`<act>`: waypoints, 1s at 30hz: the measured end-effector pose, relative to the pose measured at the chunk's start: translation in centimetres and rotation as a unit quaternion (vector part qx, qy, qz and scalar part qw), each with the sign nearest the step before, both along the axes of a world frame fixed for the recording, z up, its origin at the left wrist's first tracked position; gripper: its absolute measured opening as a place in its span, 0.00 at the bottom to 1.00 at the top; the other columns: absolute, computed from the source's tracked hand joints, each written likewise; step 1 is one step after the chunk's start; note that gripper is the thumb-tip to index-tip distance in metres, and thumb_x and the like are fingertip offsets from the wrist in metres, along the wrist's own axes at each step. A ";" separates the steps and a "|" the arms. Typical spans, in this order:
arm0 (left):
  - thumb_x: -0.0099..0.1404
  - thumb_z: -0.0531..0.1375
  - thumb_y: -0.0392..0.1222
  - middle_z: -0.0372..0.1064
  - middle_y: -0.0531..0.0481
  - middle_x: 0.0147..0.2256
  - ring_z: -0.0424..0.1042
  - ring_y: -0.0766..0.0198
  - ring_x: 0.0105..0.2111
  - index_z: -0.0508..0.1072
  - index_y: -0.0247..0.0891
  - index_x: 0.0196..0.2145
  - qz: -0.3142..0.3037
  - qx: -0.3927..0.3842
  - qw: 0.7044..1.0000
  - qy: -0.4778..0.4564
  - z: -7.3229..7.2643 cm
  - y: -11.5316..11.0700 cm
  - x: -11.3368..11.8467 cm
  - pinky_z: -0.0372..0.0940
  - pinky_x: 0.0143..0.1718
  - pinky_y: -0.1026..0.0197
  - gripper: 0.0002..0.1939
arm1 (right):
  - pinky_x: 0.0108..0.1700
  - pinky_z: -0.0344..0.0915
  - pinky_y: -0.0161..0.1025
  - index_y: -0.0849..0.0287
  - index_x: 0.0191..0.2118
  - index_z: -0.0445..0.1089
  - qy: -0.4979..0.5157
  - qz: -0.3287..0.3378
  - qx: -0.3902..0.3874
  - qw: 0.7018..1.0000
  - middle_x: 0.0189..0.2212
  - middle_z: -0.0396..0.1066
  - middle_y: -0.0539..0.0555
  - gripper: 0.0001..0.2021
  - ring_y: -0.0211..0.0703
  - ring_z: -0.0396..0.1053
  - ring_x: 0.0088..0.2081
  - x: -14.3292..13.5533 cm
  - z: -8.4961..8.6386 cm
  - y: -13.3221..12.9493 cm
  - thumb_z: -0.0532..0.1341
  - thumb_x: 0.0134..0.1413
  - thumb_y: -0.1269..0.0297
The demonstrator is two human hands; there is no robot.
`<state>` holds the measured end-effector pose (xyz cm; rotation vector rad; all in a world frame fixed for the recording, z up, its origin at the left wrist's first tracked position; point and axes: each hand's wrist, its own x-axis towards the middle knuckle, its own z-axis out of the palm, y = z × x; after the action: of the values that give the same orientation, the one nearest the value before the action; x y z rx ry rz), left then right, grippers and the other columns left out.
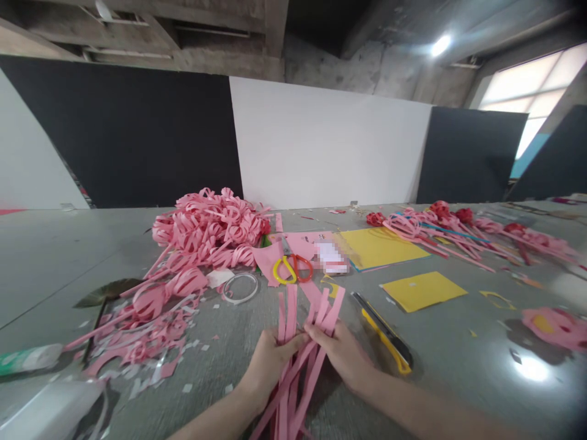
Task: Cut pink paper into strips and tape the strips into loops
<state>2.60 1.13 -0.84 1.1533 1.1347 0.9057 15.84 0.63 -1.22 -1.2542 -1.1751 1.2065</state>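
Note:
A bundle of long pink paper strips (290, 391) lies between my two hands at the bottom middle of the view, its upper ends fanned apart. My left hand (270, 360) pinches the strips on the left side, thumb on top. On the right side, my right hand (342, 351) grips other strips of the bundle, its thumb close to the left thumb. Just beyond the strips lie scissors (292, 269) with one yellow and one red handle, on pink paper. A yellow and black utility knife (384, 333) rests right of my right hand.
Curled pink paper (206, 226) is heaped at the back left, with scraps (156, 336) nearer. A tape roll (241, 288) sits left of the scissors. Yellow sheets (424, 291), a phone (331, 256) and pink and red paper flowers (440, 223) lie to the right.

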 end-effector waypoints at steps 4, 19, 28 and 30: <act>0.49 0.60 0.49 0.67 0.51 0.23 0.65 0.64 0.25 0.72 0.33 0.21 0.053 -0.031 0.998 -0.011 0.3 0.0 -0.3 0.59 0.29 0.65 0.14 | 0.30 0.60 0.36 0.60 0.23 0.66 0.067 -0.015 -0.012 0.998 0.20 0.66 0.48 0.11 0.41 0.65 0.25 -0.1 -0.7 0.2 0.61 0.41 0.56; 0.50 0.58 0.54 0.48 0.59 0.15 0.46 0.72 0.18 0.62 0.34 0.16 -0.048 0.045 0.997 0.029 -1.0 0.3 -0.3 0.42 0.19 0.67 0.20 | 0.31 0.62 0.35 0.61 0.30 0.69 0.003 0.051 0.036 0.998 0.25 0.70 0.51 0.13 0.42 0.67 0.30 0.1 -0.1 0.0 0.62 0.42 0.56; 0.46 0.61 0.54 0.56 0.57 0.16 0.54 0.70 0.18 0.67 0.33 0.19 -0.006 -0.001 1.000 0.016 -0.3 -0.1 -0.2 0.48 0.20 0.67 0.19 | 0.36 0.62 0.39 0.61 0.33 0.70 0.008 0.039 0.037 0.999 0.28 0.72 0.52 0.13 0.46 0.67 0.34 0.3 -0.6 0.2 0.60 0.45 0.57; 0.44 0.62 0.52 0.63 0.53 0.22 0.61 0.65 0.24 0.70 0.32 0.23 0.061 -0.021 0.998 0.013 -0.4 0.0 -0.4 0.55 0.25 0.65 0.18 | 0.36 0.62 0.40 0.61 0.33 0.70 0.024 0.033 0.033 0.999 0.28 0.72 0.52 0.13 0.46 0.67 0.34 0.2 -0.8 0.3 0.60 0.44 0.57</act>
<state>2.22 1.08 -1.24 1.0726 1.2506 0.9583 16.08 0.94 -2.03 -1.1384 -1.2195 1.2304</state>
